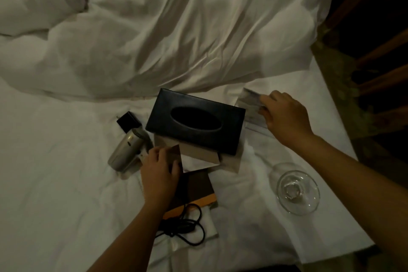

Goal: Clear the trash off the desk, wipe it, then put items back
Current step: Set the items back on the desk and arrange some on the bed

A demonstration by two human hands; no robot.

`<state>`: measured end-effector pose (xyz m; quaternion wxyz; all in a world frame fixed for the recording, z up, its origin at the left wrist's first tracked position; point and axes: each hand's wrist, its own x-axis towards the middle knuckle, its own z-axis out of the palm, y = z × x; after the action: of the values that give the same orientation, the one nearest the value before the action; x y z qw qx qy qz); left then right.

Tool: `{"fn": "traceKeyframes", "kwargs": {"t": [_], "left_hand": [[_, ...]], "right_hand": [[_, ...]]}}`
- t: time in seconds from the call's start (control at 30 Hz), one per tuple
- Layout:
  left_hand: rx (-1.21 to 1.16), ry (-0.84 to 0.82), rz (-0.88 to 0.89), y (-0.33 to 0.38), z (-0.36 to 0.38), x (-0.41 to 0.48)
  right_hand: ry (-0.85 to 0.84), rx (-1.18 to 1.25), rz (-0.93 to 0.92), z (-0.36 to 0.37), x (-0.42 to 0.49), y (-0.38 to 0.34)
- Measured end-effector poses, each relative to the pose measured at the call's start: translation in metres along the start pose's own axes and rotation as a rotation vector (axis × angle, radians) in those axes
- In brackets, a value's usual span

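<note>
On the bed (pixel 66 161), towards its near right corner, one tissue box (pixel 195 120), one hair dryer (pixel 127 150), one plug adapter (pixel 128 120), one book (pixel 194 190), one cable (pixel 185 225) and one wine glass (pixel 295 190) on its side are laid, apparently parked there to free the desk for wiping. A brown card (pixel 175 154) is pinched by the left hand (pixel 159 172), and a blurred pale leaflet (pixel 250 106) is gripped by the right hand (pixel 284 117), probably for gathering.

Single head view, looking steeply down, close over bed (pixel 66 183), hands (pixel 159 172) near

Left hand (pixel 160 170), right hand (pixel 284 115) and forearms (pixel 132 227) are bare.
</note>
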<state>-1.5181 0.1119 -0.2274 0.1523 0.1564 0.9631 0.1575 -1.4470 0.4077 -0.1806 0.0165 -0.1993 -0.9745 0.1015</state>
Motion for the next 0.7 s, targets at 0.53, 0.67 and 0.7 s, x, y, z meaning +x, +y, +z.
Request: {"fn": "traceKeyframes", "kwargs": {"t": [0.53,0.67,0.7], "left_hand": [[0.024,-0.179,-0.185,-0.037,0.001,-0.053],[-0.008,-0.33,-0.258,-0.06,0.007,-0.071],[-0.011,-0.349,-0.269,-0.066,0.008,-0.077]], "right_hand": [[0.139,0.184,0.284,-0.033,-0.096,-0.051],[0.152,0.192,0.283,-0.016,-0.138,-0.078],[0.148,0.209,0.291,-0.011,-0.146,-0.085]]}}
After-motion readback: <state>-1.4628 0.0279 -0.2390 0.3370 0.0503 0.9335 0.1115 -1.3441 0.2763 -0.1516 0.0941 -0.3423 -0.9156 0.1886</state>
